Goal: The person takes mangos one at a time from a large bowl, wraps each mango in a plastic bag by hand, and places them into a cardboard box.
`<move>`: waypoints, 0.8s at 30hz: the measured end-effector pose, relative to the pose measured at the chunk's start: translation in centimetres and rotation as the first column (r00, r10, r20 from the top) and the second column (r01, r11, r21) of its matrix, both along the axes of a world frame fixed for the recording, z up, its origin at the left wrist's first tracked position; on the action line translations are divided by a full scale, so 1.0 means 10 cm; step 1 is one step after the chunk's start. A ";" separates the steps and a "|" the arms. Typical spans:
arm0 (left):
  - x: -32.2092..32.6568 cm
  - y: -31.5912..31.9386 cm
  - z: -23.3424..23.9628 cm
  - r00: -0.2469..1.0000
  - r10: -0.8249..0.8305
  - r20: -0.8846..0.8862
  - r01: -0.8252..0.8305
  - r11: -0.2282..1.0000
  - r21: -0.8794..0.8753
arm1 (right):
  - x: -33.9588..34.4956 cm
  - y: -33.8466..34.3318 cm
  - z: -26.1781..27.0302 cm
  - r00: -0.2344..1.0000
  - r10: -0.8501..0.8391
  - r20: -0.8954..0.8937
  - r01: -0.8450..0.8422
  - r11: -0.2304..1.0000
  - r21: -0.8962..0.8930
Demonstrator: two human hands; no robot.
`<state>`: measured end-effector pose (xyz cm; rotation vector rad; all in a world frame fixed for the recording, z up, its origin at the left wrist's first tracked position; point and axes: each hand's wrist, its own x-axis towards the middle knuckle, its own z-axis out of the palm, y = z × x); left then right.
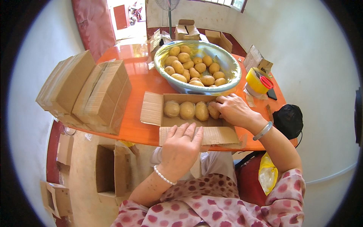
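Observation:
A cardboard box (198, 123) lies open before me on the orange table. Inside, several plastic-wrapped potatoes (187, 110) stand in a row along its length. My right hand (236, 109) is at the box's right end, fingers closed around the rightmost potato (213, 111) and partly covering it. Across the front flap (219, 136) lie the fingers of my left hand (183, 147); its thumb seems to show under the flap's edge. Behind the box, a large blue basin (195, 90) lined with yellowish plastic holds many loose potatoes (194, 72).
Taped cartons (99, 90) are stacked at the table's left. On the right are a yellow tape roll (256, 81), red-handled scissors (266, 82), a phone (272, 94) and a black cloth-like item (287, 121). An open carton (113, 170) stands on the floor at left.

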<state>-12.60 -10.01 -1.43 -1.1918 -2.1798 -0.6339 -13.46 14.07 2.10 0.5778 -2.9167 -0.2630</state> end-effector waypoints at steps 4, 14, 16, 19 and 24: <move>0.01 -0.02 0.03 1.000 -0.005 0.005 0.005 1.000 -0.010 | -0.09 -0.10 0.10 0.984 -0.089 0.156 0.073 0.992 0.107; 0.02 0.00 0.03 1.000 -0.007 0.010 0.007 1.000 -0.012 | -0.14 -0.15 -0.02 0.987 -0.059 0.148 0.050 0.997 0.065; 0.03 0.00 0.07 1.000 -0.014 0.028 0.015 0.999 -0.030 | -0.04 -0.17 0.11 0.983 -0.095 0.159 0.087 0.995 0.057; 0.05 -0.01 0.10 0.998 -0.022 0.064 0.024 0.999 -0.026 | 0.08 -0.22 0.25 0.998 -0.051 -0.037 0.050 0.998 -0.023; 0.09 0.00 0.05 0.996 -0.013 0.085 0.011 1.000 0.024 | 0.50 -0.47 0.62 0.940 0.127 -0.317 -0.225 0.929 -0.294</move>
